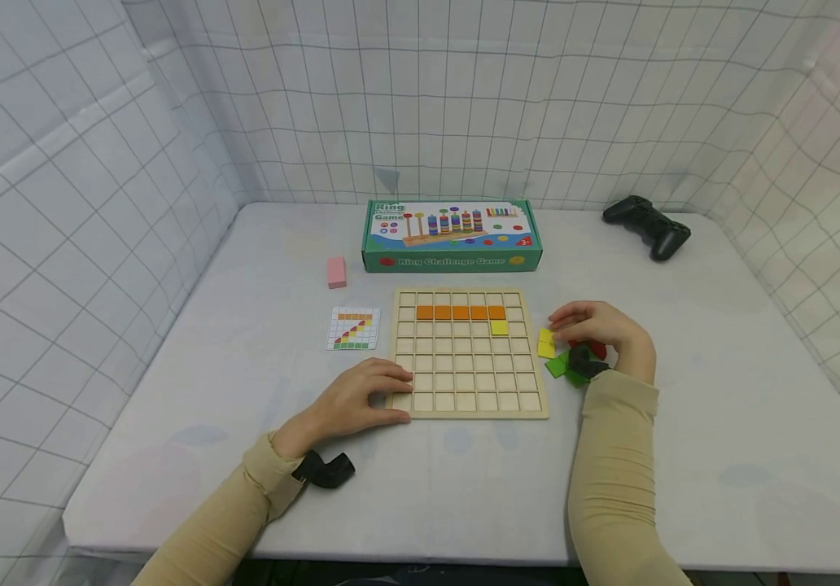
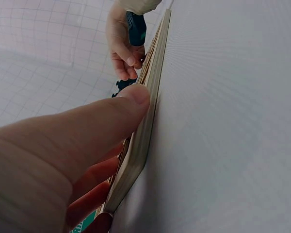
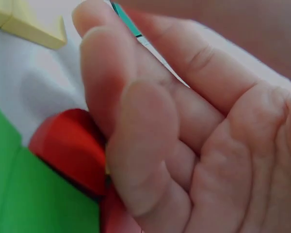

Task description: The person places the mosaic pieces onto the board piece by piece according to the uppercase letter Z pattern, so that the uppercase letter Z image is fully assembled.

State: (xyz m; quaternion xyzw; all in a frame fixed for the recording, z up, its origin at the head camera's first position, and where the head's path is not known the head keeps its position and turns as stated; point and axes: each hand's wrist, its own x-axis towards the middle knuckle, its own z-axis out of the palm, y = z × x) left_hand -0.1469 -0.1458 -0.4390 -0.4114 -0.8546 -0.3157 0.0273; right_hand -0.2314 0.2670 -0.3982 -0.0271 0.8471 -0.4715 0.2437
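Note:
A wooden grid board (image 1: pixel 464 413) lies flat on the table, with a row of orange square tiles (image 1: pixel 461 313) and one yellow square tile (image 1: pixel 499 328) in its cells. My left hand (image 1: pixel 361 395) rests at the board's near left corner, thumb against the near edge (image 2: pixel 153 97) and fingers over the left side. My right hand (image 1: pixel 603 327) hovers beside the board with loosely bent fingers; nothing shows between them. Under and beside it are yellow tiles (image 1: pixel 546 343), green tiles (image 1: pixel 557 365) and red pieces (image 3: pixel 70 145), partly hidden by the hand and its wrist camera.
A pattern card (image 1: pixel 353 328) lies left of the board, with a pink block (image 1: pixel 336 273) behind it. The green Ring Challenge Game box (image 1: pixel 452 260) stands behind the board. A black game controller (image 1: pixel 647 227) sits at the back right.

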